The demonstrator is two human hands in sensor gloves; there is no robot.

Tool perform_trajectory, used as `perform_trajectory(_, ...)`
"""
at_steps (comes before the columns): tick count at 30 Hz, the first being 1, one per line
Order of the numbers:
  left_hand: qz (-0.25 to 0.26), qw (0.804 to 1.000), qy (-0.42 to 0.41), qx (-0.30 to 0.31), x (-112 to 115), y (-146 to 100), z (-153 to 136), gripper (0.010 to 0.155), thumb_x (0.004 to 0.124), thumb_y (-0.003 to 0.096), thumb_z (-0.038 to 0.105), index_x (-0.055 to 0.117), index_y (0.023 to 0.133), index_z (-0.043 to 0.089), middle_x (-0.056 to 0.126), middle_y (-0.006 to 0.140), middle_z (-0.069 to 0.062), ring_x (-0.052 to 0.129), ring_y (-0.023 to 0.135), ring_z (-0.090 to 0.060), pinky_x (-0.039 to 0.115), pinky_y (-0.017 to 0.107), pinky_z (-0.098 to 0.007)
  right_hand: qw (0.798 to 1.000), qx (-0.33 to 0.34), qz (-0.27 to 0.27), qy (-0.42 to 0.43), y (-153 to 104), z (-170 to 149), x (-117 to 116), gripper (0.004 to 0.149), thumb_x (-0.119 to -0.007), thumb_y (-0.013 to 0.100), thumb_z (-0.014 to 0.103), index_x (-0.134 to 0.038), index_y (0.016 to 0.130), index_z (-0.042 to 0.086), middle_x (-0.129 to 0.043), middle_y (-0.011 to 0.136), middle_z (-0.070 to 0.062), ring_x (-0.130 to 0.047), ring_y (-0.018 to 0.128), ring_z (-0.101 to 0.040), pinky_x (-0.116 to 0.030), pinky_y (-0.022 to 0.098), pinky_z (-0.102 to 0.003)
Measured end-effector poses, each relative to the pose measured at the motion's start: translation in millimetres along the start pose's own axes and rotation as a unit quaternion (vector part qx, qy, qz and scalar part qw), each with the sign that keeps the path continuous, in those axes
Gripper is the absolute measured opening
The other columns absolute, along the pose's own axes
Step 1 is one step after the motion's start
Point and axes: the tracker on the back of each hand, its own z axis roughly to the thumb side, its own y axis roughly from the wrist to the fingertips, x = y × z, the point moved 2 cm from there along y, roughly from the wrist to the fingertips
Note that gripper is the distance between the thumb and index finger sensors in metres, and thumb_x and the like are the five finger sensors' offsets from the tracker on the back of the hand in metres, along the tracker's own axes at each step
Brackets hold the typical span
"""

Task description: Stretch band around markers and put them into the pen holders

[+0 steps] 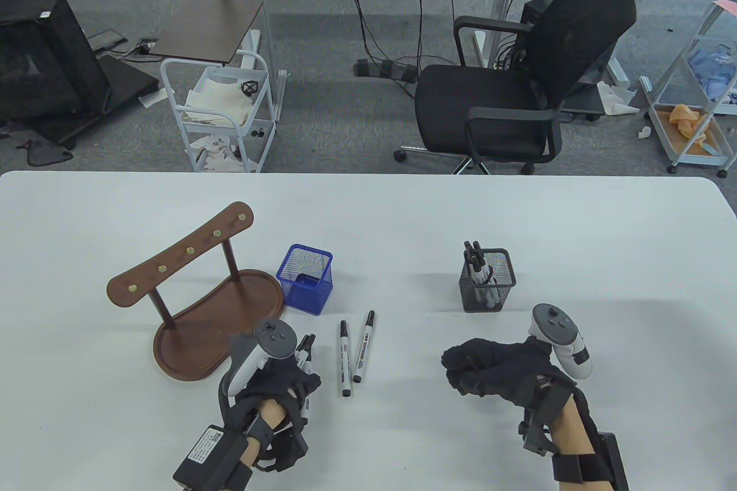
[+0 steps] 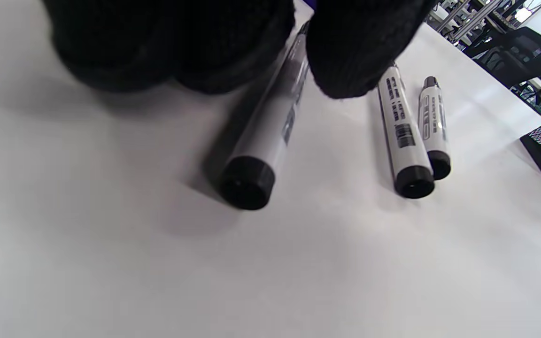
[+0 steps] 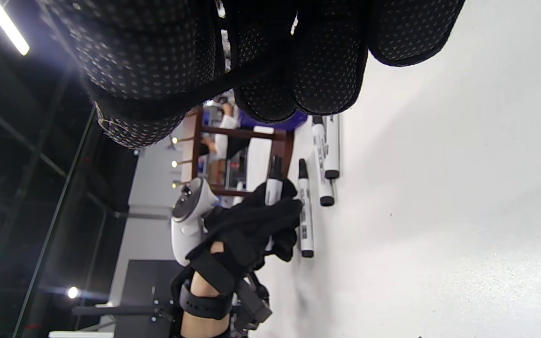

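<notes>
At the lower left of the table view, a few markers (image 1: 305,354) are gripped in the curled fingers (image 2: 355,51) of the left hand (image 1: 276,387), one barrel lying low against the tabletop (image 1: 403,214) in the left wrist view. At the lower right, the right hand (image 1: 495,370) is held curled with its fingers pressed together; whether a band is pinched inside cannot be told. If a band were stretched unevenly over a loose bundle, a marker could be squeezed out and rolled away. Just beyond the left hand, two loose markers (image 1: 354,354) are left lying side by side and could be knocked. Farther up, the blue mesh pen holder (image 1: 305,279) could be tipped by a slanted bundle, while the black mesh pen holder (image 1: 487,280) at centre right is already loaded with markers.
</notes>
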Motion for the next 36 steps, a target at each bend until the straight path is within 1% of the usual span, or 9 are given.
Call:
perform_trajectory(4,0.007,1.0,0.016,-0.008,3,1,1,0.076,0.083,0.0576,0.035,0.04,0.106,-0.005,0.081,0.076,-0.012,0.095,0.043,-0.015,0.091,0.031,-0.04,1.0,0.001,0.0,0.0,0,0,0,0.053,-0.095,0.046,0.036,-0.079,0.095,0.026,-0.094,0.088,-0.008,-0.089,0.075,-0.037,-0.067,0.063,-0.062)
perform_trajectory(8,0.001,0.999,0.033,-0.015,3,0,4,0.075,0.083,0.0573,0.035,0.043,0.105,-0.006,0.08,0.076,-0.013,0.095,0.044,-0.016,0.091,0.032,-0.041,1.0,-0.001,0.0,0.0,0,0,0,0.053,-0.095,0.046,0.036,-0.079,0.095,0.026,-0.094,0.088,-0.008,-0.089,0.075,-0.037,-0.067,0.063,-0.062)
perform_trajectory(10,0.001,0.999,0.04,-0.016,4,0,5,0.072,0.084,0.0572,0.034,0.045,0.104,-0.005,0.081,0.076,-0.012,0.095,0.043,-0.016,0.091,0.032,-0.042,1.0,0.0,0.0,0.0,0,0,0,0.053,-0.095,0.046,0.036,-0.079,0.095,0.026,-0.094,0.088,-0.008,-0.089,0.075,-0.038,-0.067,0.063,-0.062)
perform_trajectory(16,0.016,0.997,0.066,-0.022,3,-1,6,0.059,0.086,0.0571,0.031,0.059,0.099,0.0,0.083,0.072,-0.012,0.097,0.041,-0.018,0.091,0.03,-0.043,1.0,0.0,0.0,0.0,0,0,0,0.052,-0.095,0.046,0.036,-0.079,0.095,0.026,-0.094,0.088,-0.008,-0.089,0.075,-0.037,-0.067,0.063,-0.062)
perform_trajectory(21,0.027,0.994,0.1,-0.019,5,-1,9,0.054,0.084,0.0582,0.032,0.062,0.097,0.0,0.085,0.069,-0.012,0.096,0.04,-0.019,0.09,0.03,-0.045,1.0,-0.001,0.0,0.0,0,0,0,0.052,-0.095,0.046,0.036,-0.079,0.095,0.026,-0.094,0.088,-0.008,-0.089,0.075,-0.038,-0.067,0.063,-0.062)
perform_trajectory(23,0.029,0.993,0.111,-0.012,5,0,9,0.053,0.079,0.0591,0.033,0.062,0.096,0.0,0.085,0.068,-0.011,0.096,0.04,-0.019,0.09,0.031,-0.045,1.0,0.0,0.0,0.0,0,0,0,0.052,-0.095,0.046,0.036,-0.079,0.095,0.026,-0.094,0.088,-0.008,-0.089,0.075,-0.038,-0.067,0.063,-0.062)
perform_trajectory(26,0.017,0.996,0.087,-0.002,4,0,6,0.051,0.073,0.0606,0.034,0.061,0.097,0.0,0.083,0.07,-0.011,0.095,0.042,-0.019,0.089,0.033,-0.045,1.0,0.001,0.0,0.001,0,0,0,0.052,-0.095,0.046,0.036,-0.079,0.095,0.026,-0.094,0.088,-0.008,-0.089,0.075,-0.037,-0.067,0.062,-0.062)
perform_trajectory(32,0.008,0.998,0.054,0.019,-2,1,10,0.05,0.068,0.0619,0.033,0.056,0.099,0.001,0.079,0.075,-0.013,0.093,0.049,-0.023,0.086,0.039,-0.05,1.0,0.001,-0.001,0.002,0,0,0,0.052,-0.095,0.046,0.036,-0.079,0.095,0.026,-0.094,0.088,-0.008,-0.089,0.075,-0.037,-0.067,0.063,-0.062)
perform_trajectory(36,-0.004,0.999,0.017,0.043,-5,1,18,0.05,0.066,0.0625,0.032,0.052,0.1,0.002,0.075,0.082,-0.015,0.091,0.062,-0.03,0.083,0.049,-0.056,1.0,0.001,-0.001,0.003,0,0,0,0.052,-0.095,0.046,0.036,-0.079,0.095,0.026,-0.094,0.088,-0.008,-0.089,0.075,-0.038,-0.067,0.063,-0.062)
